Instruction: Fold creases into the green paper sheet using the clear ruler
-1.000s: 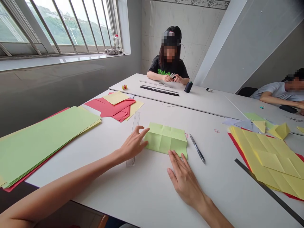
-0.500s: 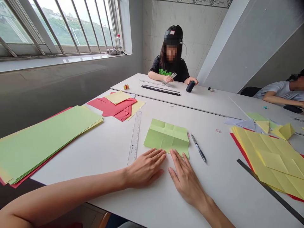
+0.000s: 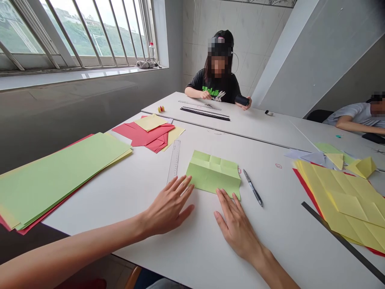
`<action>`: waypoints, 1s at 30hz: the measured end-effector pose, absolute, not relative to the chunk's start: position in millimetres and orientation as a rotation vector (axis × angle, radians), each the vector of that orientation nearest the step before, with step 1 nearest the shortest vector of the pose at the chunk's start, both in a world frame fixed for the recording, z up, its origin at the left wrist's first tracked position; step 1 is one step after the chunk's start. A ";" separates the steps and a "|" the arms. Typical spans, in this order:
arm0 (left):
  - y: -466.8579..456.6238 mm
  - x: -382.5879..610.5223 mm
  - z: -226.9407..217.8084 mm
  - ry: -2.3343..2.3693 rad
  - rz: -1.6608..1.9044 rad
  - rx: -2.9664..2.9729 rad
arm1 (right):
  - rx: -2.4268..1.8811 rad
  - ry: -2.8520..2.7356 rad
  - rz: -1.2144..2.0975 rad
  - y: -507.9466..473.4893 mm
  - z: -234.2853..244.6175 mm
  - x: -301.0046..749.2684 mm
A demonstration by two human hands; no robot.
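Observation:
A creased sheet of green paper (image 3: 214, 174) lies on the white table in front of me, its fold lines running both ways. The fingertips of my right hand (image 3: 237, 230) rest at its near edge, fingers stretched out. My left hand (image 3: 170, 206) is open at the paper's left corner, fingers spread and holding nothing. Partly behind those left fingers lies a clear plastic ruler (image 3: 173, 158). Just right of the green paper is a pen (image 3: 253, 188).
At the left is a stack of green, yellow and red sheets (image 3: 69, 172). Red paper (image 3: 141, 134) lies farther back. On the right are creased yellow sheets (image 3: 355, 200) and a black strip (image 3: 339, 237). Across the table a person (image 3: 216, 86) holds a dark object; another person (image 3: 351, 116) sits far right.
My left hand has moved left along the paper's near edge, its fingers spreading and now covering the ruler's lower part. My right hand stays in place. The person opposite has tilted and raised the dark object.

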State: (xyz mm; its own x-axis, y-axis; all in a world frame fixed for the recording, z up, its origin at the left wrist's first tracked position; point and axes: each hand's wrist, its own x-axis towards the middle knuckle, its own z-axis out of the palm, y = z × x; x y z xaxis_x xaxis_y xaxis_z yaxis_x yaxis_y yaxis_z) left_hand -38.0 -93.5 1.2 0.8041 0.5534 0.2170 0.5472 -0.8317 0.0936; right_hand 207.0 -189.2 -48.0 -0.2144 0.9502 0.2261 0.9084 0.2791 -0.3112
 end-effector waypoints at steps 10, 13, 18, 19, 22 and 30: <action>-95.3 -23.8 -12.6 0.651 0.300 2.974 | -1.630 -2.223 0.095 -178.7 -43.0 169.0; -93.9 -25.4 -13.1 0.652 0.312 2.969 | -1.753 -2.072 -0.009 -182.2 -47.1 168.0; -92.8 -25.8 -10.8 0.658 0.310 2.936 | -1.914 -1.875 -0.176 -195.9 -53.8 188.4; -92.8 -25.8 -10.3 0.657 0.301 2.931 | -1.943 -1.841 -0.199 -199.0 -55.0 194.0; -91.8 -27.3 -9.0 0.645 0.284 2.891 | -2.004 -1.746 -0.207 -206.5 -57.4 210.6; -50.5 -43.4 3.1 1.271 0.661 2.241 | -1.934 -1.376 0.287 -189.8 -47.8 247.9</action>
State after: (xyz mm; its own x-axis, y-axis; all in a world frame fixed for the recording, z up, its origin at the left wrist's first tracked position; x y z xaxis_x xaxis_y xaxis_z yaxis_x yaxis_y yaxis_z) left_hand -43.4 -50.5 3.1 0.4530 0.8744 0.1737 0.6443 -0.4558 0.6142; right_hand 247.9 -189.8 -47.8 0.4014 0.8879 0.2248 0.7242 -0.1575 -0.6714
